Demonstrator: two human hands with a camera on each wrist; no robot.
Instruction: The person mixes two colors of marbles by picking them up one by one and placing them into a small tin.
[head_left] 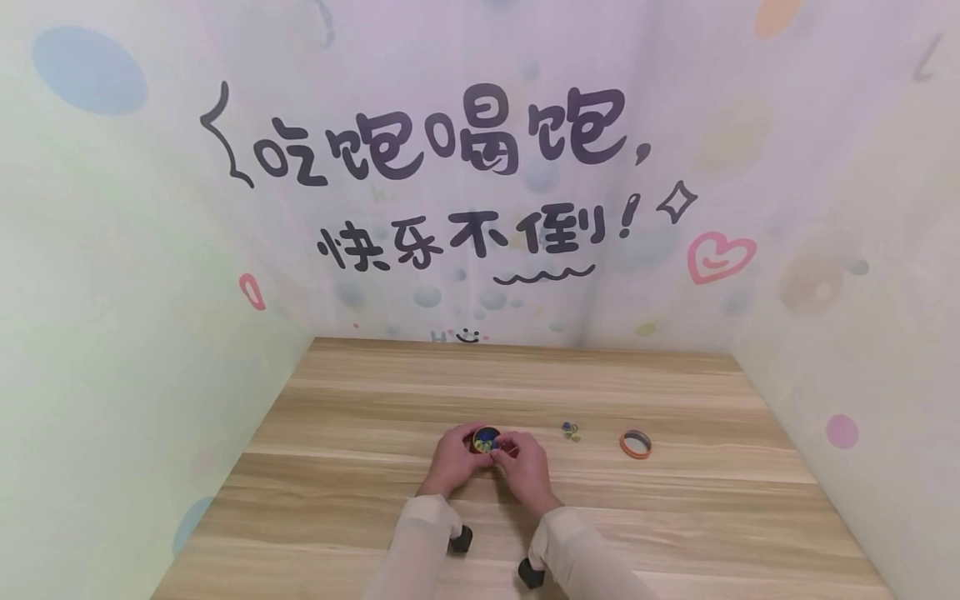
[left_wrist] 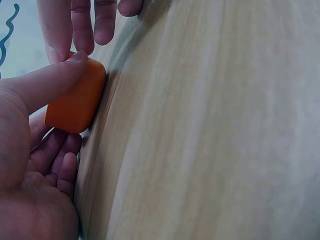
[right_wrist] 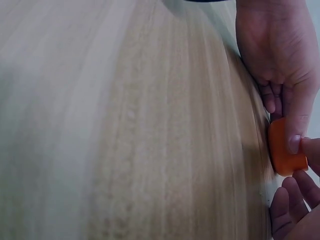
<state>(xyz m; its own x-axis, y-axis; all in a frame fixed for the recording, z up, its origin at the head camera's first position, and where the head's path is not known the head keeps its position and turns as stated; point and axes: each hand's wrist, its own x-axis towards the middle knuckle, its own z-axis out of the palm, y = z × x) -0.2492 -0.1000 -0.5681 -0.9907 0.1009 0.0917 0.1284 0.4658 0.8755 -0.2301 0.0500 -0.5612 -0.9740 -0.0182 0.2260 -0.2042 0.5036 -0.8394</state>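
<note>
A small round orange container (left_wrist: 82, 102) stands on the wooden table, its inside dark in the head view. Small blue and yellow-green pieces (head_left: 484, 446) lie in it. My left hand (head_left: 452, 460) grips the container from the left, thumb on the near wall and fingers round the far side. At the opposite side, my right hand (head_left: 527, 467) has its thumb and index finger close together right at the rim, the other fingers bent beside it. Whether a piece is pinched between those fingertips I cannot tell.
To the right of the hands, a few small blue and yellow-green pieces (head_left: 571, 432) lie loose on the table (head_left: 360, 417). Farther right sits an orange round lid (head_left: 636, 455) with a grey inside. Printed walls border the table at the back and both sides.
</note>
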